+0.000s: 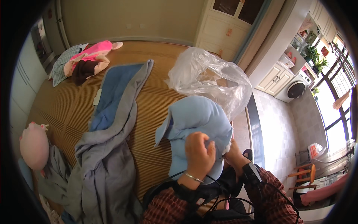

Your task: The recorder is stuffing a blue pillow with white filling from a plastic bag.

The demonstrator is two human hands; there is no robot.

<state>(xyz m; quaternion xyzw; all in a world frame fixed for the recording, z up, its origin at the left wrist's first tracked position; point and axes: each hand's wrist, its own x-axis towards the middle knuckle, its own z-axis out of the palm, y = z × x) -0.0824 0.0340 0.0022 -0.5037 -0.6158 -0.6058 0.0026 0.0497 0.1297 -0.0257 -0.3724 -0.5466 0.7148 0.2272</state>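
Well, from my end both hands are busy on one light blue padded piece (201,112), which lies directly under and just beyond them. My left hand (200,155) sits on top of it, fingers curled closed with the thumb up along them; whether a fold of fabric is caught inside, I cannot tell. My right hand (235,152) is just beside it, touching the padded piece's right edge next to a small white bit (226,149) — its fingertips are partly hidden there, so I can't tell how tightly they close.

Beyond the hands, near the padded piece's far edge, a crumpled clear plastic bag (186,69) spreads out. Left of them, a long grey-and-blue cloth (112,160) lies loosely folded on the woven mat (153,119). Well apart to the left is a pink plush toy (34,147) — and far beyond, to the left, a clothes pile (84,61).
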